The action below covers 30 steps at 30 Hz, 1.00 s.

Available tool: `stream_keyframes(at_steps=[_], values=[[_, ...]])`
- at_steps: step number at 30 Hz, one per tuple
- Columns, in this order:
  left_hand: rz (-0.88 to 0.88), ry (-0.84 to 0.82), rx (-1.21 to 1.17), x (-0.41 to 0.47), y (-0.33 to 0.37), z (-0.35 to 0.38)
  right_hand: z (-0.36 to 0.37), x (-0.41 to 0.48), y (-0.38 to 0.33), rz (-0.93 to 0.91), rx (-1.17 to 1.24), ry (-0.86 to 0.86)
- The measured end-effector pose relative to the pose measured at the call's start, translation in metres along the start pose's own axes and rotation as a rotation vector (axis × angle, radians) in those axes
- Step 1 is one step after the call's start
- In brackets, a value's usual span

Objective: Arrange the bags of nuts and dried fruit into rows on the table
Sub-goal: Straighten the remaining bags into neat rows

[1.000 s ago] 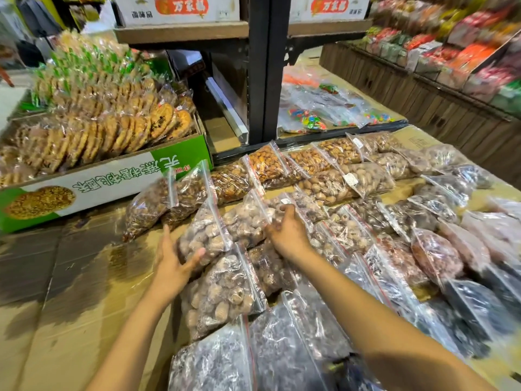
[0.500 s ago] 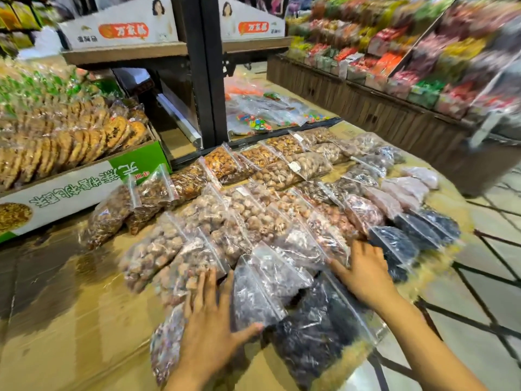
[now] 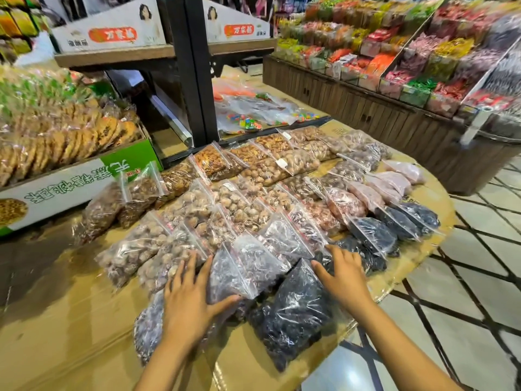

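Several clear zip bags of nuts and dried fruit lie in slanted rows on the cardboard-covered table. My left hand lies flat, fingers spread, on a bag of dark purple dried fruit near the front; another purple bag sits under its wrist. My right hand presses flat on the dark bags beside a bag of black dried fruit. Bags of pale round nuts lie to the left. Brown nut bags form the back row.
A green and white carton of packed cookies stands at the back left. A black shelf post rises behind the rows. The table's right edge drops to tiled floor. A candy display fills the back right.
Both hands left the pale nut bags in the middle row and came back to the dark fruit bags at the front. The view swung right and down, showing the table's edge.
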<state>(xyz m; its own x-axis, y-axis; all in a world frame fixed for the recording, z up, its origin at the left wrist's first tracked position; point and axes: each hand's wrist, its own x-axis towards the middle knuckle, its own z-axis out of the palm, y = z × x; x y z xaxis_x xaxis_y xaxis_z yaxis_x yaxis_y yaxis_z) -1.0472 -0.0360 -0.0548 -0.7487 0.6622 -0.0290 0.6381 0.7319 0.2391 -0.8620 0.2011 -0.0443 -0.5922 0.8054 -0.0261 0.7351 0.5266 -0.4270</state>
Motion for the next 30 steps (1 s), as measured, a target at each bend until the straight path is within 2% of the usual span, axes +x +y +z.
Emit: stream_keyframes(at_steps=[3,6,9,12,16,21,26,30], values=[[-0.050,0.105,-0.040,-0.015,-0.007,0.002,-0.009,0.011,0.004,-0.062,0.062,0.020],[-0.289,0.249,-0.156,-0.034,-0.017,0.020,-0.016,0.024,0.007,-0.158,0.091,-0.016],[-0.460,0.258,-0.131,-0.042,-0.016,0.038,-0.016,0.032,0.007,-0.256,0.124,-0.105],[-0.595,0.339,-0.238,-0.035,0.001,0.034,-0.013,0.036,0.006,-0.331,0.129,-0.172],[-0.709,0.388,-0.266,-0.027,0.018,0.028,-0.019,0.044,0.003,-0.359,0.143,-0.124],[-0.721,0.288,-0.352,-0.032,0.012,0.026,-0.024,0.049,-0.021,-0.413,0.138,-0.054],[-0.699,0.436,-0.471,-0.021,-0.022,0.006,-0.021,0.042,-0.064,-0.453,0.128,0.015],[-0.576,0.401,-0.465,0.019,-0.082,-0.006,-0.007,0.033,-0.107,-0.501,0.060,0.017]])
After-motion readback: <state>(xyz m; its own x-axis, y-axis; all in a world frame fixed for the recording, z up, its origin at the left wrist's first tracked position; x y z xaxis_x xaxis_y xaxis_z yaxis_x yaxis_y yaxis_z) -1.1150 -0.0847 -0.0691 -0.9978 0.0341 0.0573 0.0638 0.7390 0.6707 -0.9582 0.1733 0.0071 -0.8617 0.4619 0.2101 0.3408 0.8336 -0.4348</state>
